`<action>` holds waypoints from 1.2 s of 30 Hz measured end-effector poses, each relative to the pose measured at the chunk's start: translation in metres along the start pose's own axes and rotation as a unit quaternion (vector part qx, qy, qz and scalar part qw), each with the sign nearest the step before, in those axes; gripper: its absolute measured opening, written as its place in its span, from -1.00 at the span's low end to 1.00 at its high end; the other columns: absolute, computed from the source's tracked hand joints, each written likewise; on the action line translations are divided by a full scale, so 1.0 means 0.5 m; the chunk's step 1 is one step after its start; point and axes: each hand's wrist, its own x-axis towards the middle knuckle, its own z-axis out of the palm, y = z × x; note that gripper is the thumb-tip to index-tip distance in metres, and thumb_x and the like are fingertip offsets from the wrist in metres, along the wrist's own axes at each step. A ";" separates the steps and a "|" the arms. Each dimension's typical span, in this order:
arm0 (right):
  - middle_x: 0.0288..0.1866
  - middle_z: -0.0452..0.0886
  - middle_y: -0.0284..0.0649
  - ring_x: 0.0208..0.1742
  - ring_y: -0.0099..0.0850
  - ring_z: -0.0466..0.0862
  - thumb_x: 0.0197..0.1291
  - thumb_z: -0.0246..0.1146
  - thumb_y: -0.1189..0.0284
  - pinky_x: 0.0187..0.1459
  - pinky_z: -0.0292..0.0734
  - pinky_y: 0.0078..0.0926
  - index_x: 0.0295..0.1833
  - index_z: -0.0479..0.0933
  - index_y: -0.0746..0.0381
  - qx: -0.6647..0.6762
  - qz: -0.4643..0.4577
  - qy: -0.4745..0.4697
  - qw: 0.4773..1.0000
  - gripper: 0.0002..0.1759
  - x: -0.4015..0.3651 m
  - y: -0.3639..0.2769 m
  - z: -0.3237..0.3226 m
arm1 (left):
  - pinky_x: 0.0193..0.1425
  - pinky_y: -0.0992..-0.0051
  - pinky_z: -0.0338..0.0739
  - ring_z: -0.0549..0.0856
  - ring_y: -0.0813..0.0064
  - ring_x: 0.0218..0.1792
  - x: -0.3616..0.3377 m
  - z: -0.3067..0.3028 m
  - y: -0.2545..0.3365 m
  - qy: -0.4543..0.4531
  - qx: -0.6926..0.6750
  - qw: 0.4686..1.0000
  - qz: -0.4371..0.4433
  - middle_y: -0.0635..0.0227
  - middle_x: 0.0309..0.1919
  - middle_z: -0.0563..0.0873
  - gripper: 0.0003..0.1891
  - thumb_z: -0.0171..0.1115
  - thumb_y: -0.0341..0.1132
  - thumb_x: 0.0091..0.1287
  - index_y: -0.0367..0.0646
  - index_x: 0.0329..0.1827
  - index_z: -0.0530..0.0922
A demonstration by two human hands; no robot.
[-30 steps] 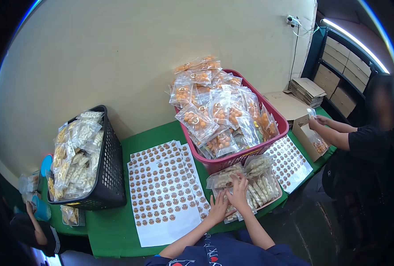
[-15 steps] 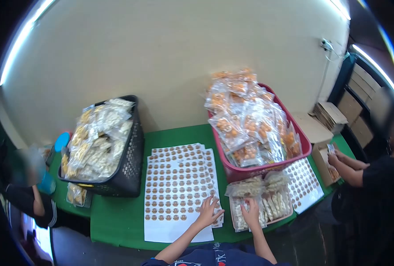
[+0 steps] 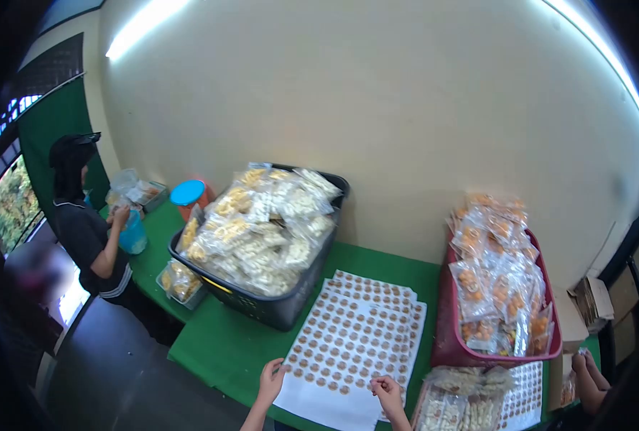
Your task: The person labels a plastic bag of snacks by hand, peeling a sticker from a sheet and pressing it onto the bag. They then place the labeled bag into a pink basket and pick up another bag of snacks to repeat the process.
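Sheets of round brown stickers lie stacked on the green table in front of me. My left hand is at the left edge of the top sheet, fingers extended and slightly bent. Over the lower right of the sheets is my right hand, its thumb and fingertips pinched together. Whatever may be between those fingertips is too small to make out. To the right of that hand, a tray holds clear packets of pale sticks, partly cut off by the frame's bottom edge.
A black basket heaped with bagged snacks stands at left. A dark red basket holds bags of orange snacks. Another sticker sheet lies at right. One person stands far left by a blue container; another's hands show at right.
My view has swung left. My right hand has moved from the packet tray to the sticker sheets. My left hand has shifted from the sheets' right side to their left edge.
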 end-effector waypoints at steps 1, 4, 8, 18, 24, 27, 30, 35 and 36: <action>-0.52 0.51 -0.34 -0.49 -0.63 0.47 0.12 0.13 0.54 -0.41 0.37 -0.71 -0.27 0.48 0.37 0.000 -0.004 -0.003 1.000 -0.89 0.019 -0.010 0.028 | -0.01 0.46 0.46 0.51 0.43 -0.03 0.013 -0.022 0.013 0.015 -0.008 1.000 -0.002 0.23 -0.05 0.51 -0.72 0.12 -0.34 0.24 -0.27 -0.02 0.44; -0.52 0.50 -0.35 -0.49 -0.64 0.47 0.13 0.12 0.53 -0.41 0.37 -0.72 -0.27 0.48 0.36 -0.012 -0.046 -0.027 0.999 -0.89 0.087 -0.051 0.114 | 0.02 0.48 0.45 0.50 0.46 -0.01 0.046 -0.082 0.039 0.050 -0.035 0.998 -0.010 0.26 -0.06 0.50 -0.74 0.07 -0.37 0.27 -0.27 -0.02 0.44; -0.49 0.51 -0.38 -0.46 -0.67 0.46 0.14 0.14 0.50 -0.38 0.36 -0.73 -0.29 0.48 0.31 -0.042 -0.153 -0.050 0.986 -0.91 0.178 -0.146 0.248 | 0.04 0.57 0.37 0.52 0.56 -0.09 0.073 -0.159 0.041 0.077 -0.055 0.995 0.000 0.31 -0.12 0.57 -0.74 0.06 -0.37 0.28 -0.28 -0.01 0.44; -0.39 0.52 -0.30 -0.35 -0.55 0.51 0.08 0.17 0.52 -0.28 0.40 -0.63 -0.26 0.47 0.31 -0.203 -0.391 0.000 0.898 -0.89 0.291 -0.411 0.497 | 0.03 0.56 0.42 0.55 0.50 -0.07 0.145 -0.404 -0.020 0.164 -0.066 0.984 0.016 0.24 -0.12 0.57 -0.79 0.03 -0.45 0.27 -0.30 -0.06 0.44; -0.20 0.52 -0.21 -0.09 -0.28 0.49 -0.05 0.27 0.29 0.03 0.20 -0.30 -0.33 0.52 0.23 -0.394 -0.381 -0.013 0.836 -0.76 0.397 -0.393 0.562 | 0.03 0.52 0.43 0.56 0.45 -0.08 0.172 -0.489 -0.044 0.156 -0.021 0.987 0.025 0.21 -0.14 0.57 -0.79 0.03 -0.48 0.25 -0.31 -0.07 0.44; -0.07 0.48 -0.16 0.04 -0.26 0.42 -0.10 0.30 0.22 0.05 0.17 -0.20 -0.36 0.56 0.20 -0.545 -0.347 0.002 0.764 -0.73 0.428 -0.333 0.551 | 0.02 0.51 0.44 0.57 0.44 -0.11 0.183 -0.505 -0.058 0.135 -0.010 0.990 0.027 0.20 -0.16 0.57 -0.80 0.04 -0.48 0.24 -0.31 -0.08 0.45; 0.03 0.41 -0.20 0.14 -0.27 0.32 -0.16 0.26 0.26 0.18 -0.02 -0.01 -0.50 0.58 0.23 -0.666 -0.324 -0.013 0.672 -0.77 0.417 -0.332 0.553 | 0.00 0.50 0.44 0.58 0.44 -0.13 0.192 -0.507 -0.072 0.115 0.002 0.993 0.026 0.19 -0.17 0.58 -0.80 0.05 -0.48 0.23 -0.32 -0.10 0.45; 0.07 0.42 -0.20 0.14 -0.31 0.34 -0.14 0.19 0.34 0.23 -0.09 0.07 -0.38 0.57 0.27 -0.738 -0.333 -0.008 0.588 -0.77 0.412 -0.322 0.557 | -0.03 0.51 0.45 0.60 0.45 -0.17 0.188 -0.494 -0.042 0.073 0.028 0.996 0.035 0.19 -0.21 0.60 -0.79 0.06 -0.46 0.22 -0.33 -0.10 0.45; 0.06 0.43 -0.21 0.13 -0.32 0.36 -0.13 0.19 0.36 0.23 -0.08 0.07 -0.33 0.57 0.26 -0.711 -0.345 -0.010 0.613 -0.77 0.417 -0.323 0.560 | -0.04 0.51 0.45 0.60 0.45 -0.18 0.189 -0.490 -0.050 0.072 0.021 0.997 0.029 0.19 -0.23 0.62 -0.79 0.06 -0.46 0.23 -0.33 -0.10 0.45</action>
